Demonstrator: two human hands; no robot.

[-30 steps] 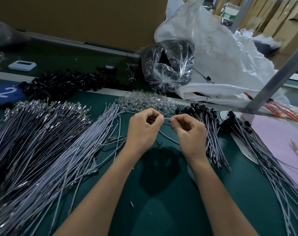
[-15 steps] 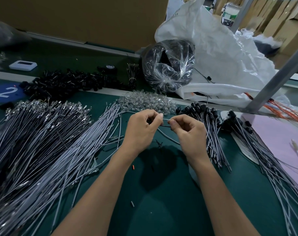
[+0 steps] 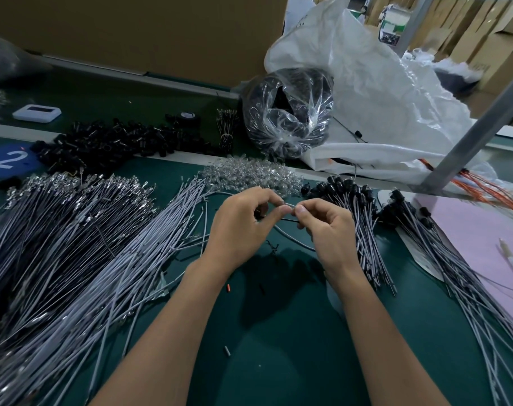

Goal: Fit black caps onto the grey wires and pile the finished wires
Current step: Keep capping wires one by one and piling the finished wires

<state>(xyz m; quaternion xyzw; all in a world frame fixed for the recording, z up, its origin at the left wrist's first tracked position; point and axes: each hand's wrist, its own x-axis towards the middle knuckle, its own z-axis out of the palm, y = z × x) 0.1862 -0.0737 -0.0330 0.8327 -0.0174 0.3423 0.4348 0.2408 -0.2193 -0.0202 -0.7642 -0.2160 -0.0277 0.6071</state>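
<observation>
2 hands meet at centre frame over the green bench [image 3: 264, 361], mid-fit. The left hand [image 3: 240, 230] and right hand [image 3: 330, 232] both have their fingers curled in tight, thumb and forefinger tips almost touching, and pinch 1 grey wire [image 3: 292, 240] whose slack loops down below the right hand. A dark speck in the left hand's pinch is probably a black cap, though it is too small to be sure.

The step looks best done with the grip close to the wire's end so it cannot buckle. The cap's bore should be lined up square, then pushed straight on until it seats.

Uncapped wires [image 3: 103, 259] fan across the left half of the frame. Finished wires [image 3: 363, 230] lie just right of the hands, caps bunched at the far end, with a 2nd pile [image 3: 454, 273] further right. The next one should probably land there, caps aligned.

Beyond, loose black caps [image 3: 117, 142] are heaped at upper left, clear parts [image 3: 249, 174] lie above the hands, and a plastic bag [image 3: 287, 112] leans on a white sack [image 3: 381, 83].
</observation>
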